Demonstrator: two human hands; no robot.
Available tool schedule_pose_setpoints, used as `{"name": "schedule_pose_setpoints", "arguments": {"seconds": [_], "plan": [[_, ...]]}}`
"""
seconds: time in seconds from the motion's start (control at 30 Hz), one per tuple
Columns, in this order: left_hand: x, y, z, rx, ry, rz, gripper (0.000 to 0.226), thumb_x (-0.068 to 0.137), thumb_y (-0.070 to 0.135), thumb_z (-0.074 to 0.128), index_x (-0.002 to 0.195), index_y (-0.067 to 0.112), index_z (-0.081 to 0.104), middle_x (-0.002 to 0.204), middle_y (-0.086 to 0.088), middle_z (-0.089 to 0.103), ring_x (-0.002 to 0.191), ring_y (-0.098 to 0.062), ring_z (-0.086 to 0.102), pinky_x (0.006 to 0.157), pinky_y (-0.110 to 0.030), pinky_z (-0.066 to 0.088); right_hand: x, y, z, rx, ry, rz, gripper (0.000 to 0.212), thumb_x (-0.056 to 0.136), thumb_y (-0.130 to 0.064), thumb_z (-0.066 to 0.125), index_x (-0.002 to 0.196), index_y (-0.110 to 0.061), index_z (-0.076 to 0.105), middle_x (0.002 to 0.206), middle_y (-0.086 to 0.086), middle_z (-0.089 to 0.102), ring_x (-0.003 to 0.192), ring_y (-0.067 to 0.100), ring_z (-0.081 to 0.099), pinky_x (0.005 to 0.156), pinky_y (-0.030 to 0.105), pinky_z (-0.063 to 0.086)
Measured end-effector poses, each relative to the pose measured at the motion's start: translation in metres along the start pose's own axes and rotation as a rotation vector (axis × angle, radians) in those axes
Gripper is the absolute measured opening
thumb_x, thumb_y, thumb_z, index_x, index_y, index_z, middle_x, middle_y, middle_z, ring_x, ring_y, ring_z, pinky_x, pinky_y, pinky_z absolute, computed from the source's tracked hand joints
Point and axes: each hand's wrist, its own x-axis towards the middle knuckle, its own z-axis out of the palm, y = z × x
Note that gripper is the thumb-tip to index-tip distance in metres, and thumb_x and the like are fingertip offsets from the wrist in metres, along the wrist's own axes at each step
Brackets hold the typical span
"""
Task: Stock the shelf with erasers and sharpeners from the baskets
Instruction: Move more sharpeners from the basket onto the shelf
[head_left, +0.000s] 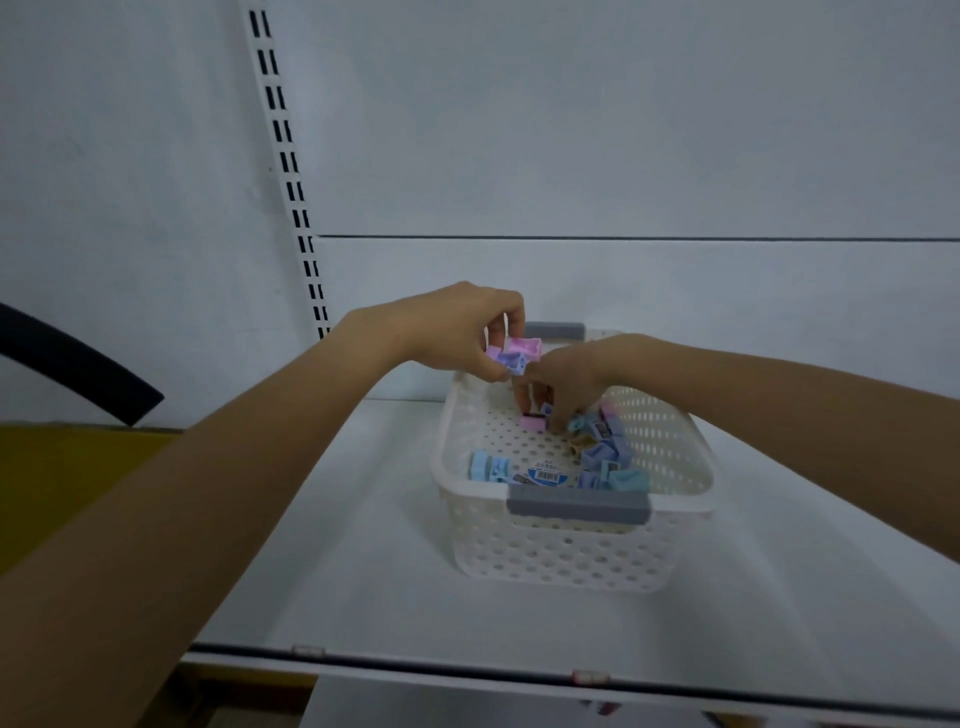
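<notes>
A white perforated basket (571, 551) with grey handles stands on the white shelf (374, 545). Inside it lie several small pastel sharpeners (605, 457), blue, purple and pink, plus a round blue label. My left hand (462, 327) hovers over the basket's far left corner and grips a small bunch of pink and purple sharpeners (514, 354). My right hand (569, 384) reaches down into the basket, fingers curled around a pink sharpener (535, 421) on its floor.
The shelf's white back panel rises behind the basket, with a slotted upright (296, 208) at the left. A dark curved bar (78, 364) and a yellow surface (62, 467) lie to the left. The shelf's front edge (519, 670) runs near the bottom.
</notes>
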Motion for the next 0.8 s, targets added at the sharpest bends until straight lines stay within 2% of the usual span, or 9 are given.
{"name": "schedule_pose_setpoints", "arguments": {"seconds": [0.07, 0.13, 0.2, 0.4, 0.53, 0.63, 0.8], "plan": [[0.001, -0.001, 0.002, -0.002, -0.003, 0.0, 0.032, 0.079, 0.024, 0.071, 0.099, 0.024, 0.046, 0.087, 0.009, 0.052, 0.072, -0.007, 0.048, 0.07, -0.023, 0.042, 0.0, 0.0, 0.0, 0.055, -0.005, 0.031, 0.041, 0.081, -0.013, 0.068, 0.117, -0.015, 0.048, 0.082, -0.008, 0.044, 0.067, 0.008, 0.048, 0.055, 0.018, 0.045], [0.001, -0.002, 0.005, -0.007, -0.008, -0.002, 0.032, 0.079, 0.024, 0.071, 0.099, 0.024, 0.046, 0.087, 0.009, 0.052, 0.069, -0.004, 0.048, 0.067, -0.02, 0.04, 0.001, 0.001, 0.0, 0.13, -0.031, 0.064, 0.04, 0.081, -0.01, 0.067, 0.116, -0.014, 0.047, 0.084, -0.006, 0.044, 0.068, 0.009, 0.05, 0.061, 0.021, 0.052], [0.002, -0.002, 0.007, -0.011, -0.012, 0.0, 0.032, 0.079, 0.024, 0.071, 0.098, 0.024, 0.046, 0.086, 0.009, 0.052, 0.068, -0.003, 0.047, 0.065, -0.019, 0.04, 0.002, 0.002, 0.001, 0.167, -0.045, 0.078, 0.037, 0.08, -0.008, 0.068, 0.109, -0.015, 0.047, 0.085, -0.005, 0.045, 0.069, 0.011, 0.052, 0.065, 0.024, 0.053], [0.003, -0.004, 0.005, -0.025, -0.012, 0.013, 0.031, 0.079, 0.021, 0.07, 0.098, 0.023, 0.046, 0.084, 0.01, 0.052, 0.067, -0.003, 0.048, 0.066, -0.02, 0.041, 0.002, 0.005, -0.001, 0.135, -0.016, 0.054, 0.022, 0.078, -0.006, 0.07, 0.086, -0.017, 0.052, 0.086, -0.004, 0.05, 0.071, 0.011, 0.053, 0.057, 0.019, 0.05], [0.006, -0.009, -0.003, -0.004, -0.006, -0.003, 0.031, 0.078, 0.023, 0.071, 0.096, 0.025, 0.046, 0.083, 0.012, 0.052, 0.07, -0.004, 0.048, 0.067, -0.022, 0.041, -0.005, 0.008, -0.018, 0.148, 0.09, 0.007, 0.022, 0.078, -0.008, 0.07, 0.093, -0.014, 0.055, 0.096, 0.0, 0.052, 0.068, 0.007, 0.052, 0.055, 0.016, 0.047], [0.008, -0.008, -0.01, 0.027, -0.006, -0.019, 0.032, 0.078, 0.024, 0.071, 0.097, 0.025, 0.046, 0.085, 0.01, 0.053, 0.071, -0.004, 0.048, 0.068, -0.023, 0.041, -0.023, 0.015, -0.038, 0.226, 0.177, -0.006, 0.02, 0.077, -0.004, 0.07, 0.089, -0.012, 0.056, 0.088, -0.001, 0.052, 0.066, 0.008, 0.056, 0.047, 0.012, 0.047], [0.016, 0.011, -0.016, 0.072, -0.019, -0.022, 0.033, 0.077, 0.025, 0.072, 0.097, 0.025, 0.046, 0.085, 0.01, 0.053, 0.071, -0.005, 0.049, 0.071, -0.026, 0.041, -0.074, 0.035, -0.058, 0.331, 0.295, -0.046, 0.018, 0.075, -0.003, 0.071, 0.082, -0.014, 0.058, 0.084, -0.003, 0.059, 0.07, 0.01, 0.062, 0.052, 0.014, 0.051]]}}
